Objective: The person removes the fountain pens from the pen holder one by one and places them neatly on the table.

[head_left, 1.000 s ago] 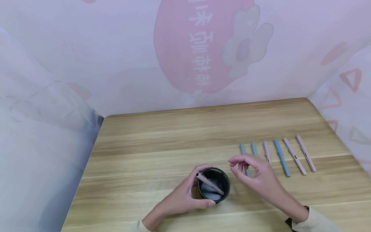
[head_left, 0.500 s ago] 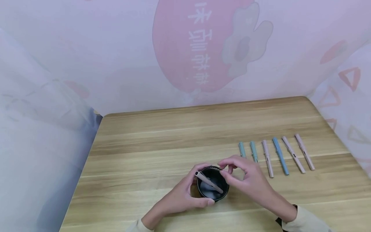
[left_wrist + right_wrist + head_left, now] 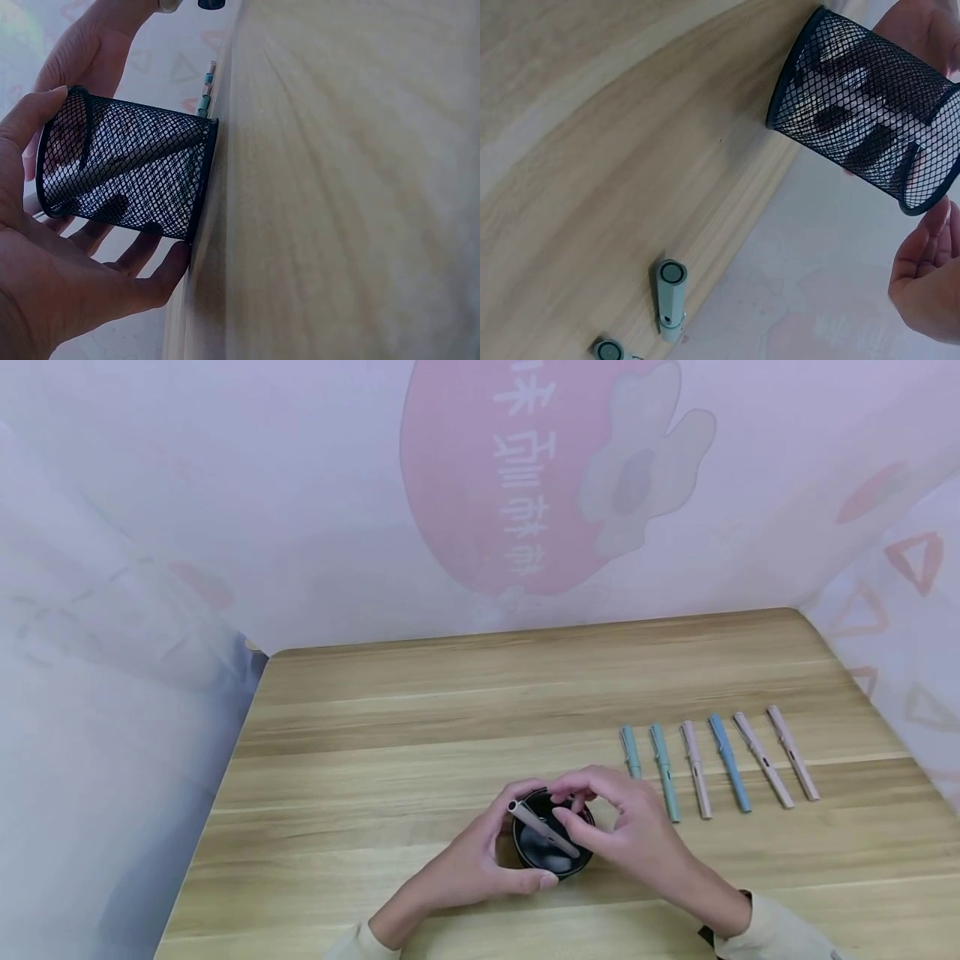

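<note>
My left hand (image 3: 487, 860) grips a black mesh pen holder (image 3: 127, 161), its fingers curved round the wall and the thumb along the rim. The holder stands upright on the table. Inside it leans a pinkish-grey pen (image 3: 543, 829), its top end past the rim on the left hand's side. My right hand (image 3: 630, 827) is over the holder's right rim, thumb and forefinger bent towards the pen with a gap between their tips. Nothing shows in its grasp. In the right wrist view that hand (image 3: 930, 281) is right beside the rim.
To the right lies a row of several pens: a green pen (image 3: 630, 747) partly behind my right hand, another green pen (image 3: 665, 772), a pink pen (image 3: 696, 768), a blue pen (image 3: 730, 764) and two pink ones at the end. The wooden table (image 3: 375, 718) meets a printed curtain (image 3: 322, 527) behind.
My right hand has moved left from beside the green pens to over the holder's mouth, uncovering more of the pens. The left hand and the holder have stayed in place.
</note>
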`<state>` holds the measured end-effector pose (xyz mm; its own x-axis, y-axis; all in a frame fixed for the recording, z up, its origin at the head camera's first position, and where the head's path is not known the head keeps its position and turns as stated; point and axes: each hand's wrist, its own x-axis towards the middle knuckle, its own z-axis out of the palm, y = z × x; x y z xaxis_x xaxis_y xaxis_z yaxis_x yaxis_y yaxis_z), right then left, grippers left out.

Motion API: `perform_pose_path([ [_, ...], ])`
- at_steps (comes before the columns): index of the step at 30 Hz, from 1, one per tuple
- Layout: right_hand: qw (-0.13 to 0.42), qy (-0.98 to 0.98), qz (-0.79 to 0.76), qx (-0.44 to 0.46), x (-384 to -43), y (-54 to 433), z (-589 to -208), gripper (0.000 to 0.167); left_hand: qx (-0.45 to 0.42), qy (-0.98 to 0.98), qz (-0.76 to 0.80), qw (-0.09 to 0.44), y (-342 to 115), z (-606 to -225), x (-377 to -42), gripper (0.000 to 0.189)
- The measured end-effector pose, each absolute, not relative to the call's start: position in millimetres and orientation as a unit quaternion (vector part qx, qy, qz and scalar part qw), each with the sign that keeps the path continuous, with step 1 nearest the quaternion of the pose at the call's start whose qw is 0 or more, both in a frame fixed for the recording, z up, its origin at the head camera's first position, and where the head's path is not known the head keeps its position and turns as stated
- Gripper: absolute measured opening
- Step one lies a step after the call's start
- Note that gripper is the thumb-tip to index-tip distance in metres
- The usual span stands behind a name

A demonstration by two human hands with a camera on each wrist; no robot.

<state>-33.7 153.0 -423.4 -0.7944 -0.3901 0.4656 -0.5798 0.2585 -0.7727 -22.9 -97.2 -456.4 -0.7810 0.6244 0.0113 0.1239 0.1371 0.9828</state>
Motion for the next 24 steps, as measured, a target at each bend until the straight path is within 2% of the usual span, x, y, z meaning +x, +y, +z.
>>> perform_pose_path([
  [10, 0.07, -0.773, 0.542, 0.323, -32.2, 145.4, -422.6, 0.03, 0.26, 0.724, 0.605, 0.207, -97.9, -458.3, -23.3, 0.088],
  [20, 0.079, -0.77, 0.537, 0.335, -27.3, 133.8, -426.5, 0.025, 0.257, 0.728, 0.602, 0.203, -98.8, -460.6, -22.2, 0.087],
  [24, 0.079, -0.785, 0.524, 0.32, -23.7, 130.4, -428.0, 0.028, 0.26, 0.729, 0.599, 0.204, -99.3, -459.6, -21.6, 0.087],
])
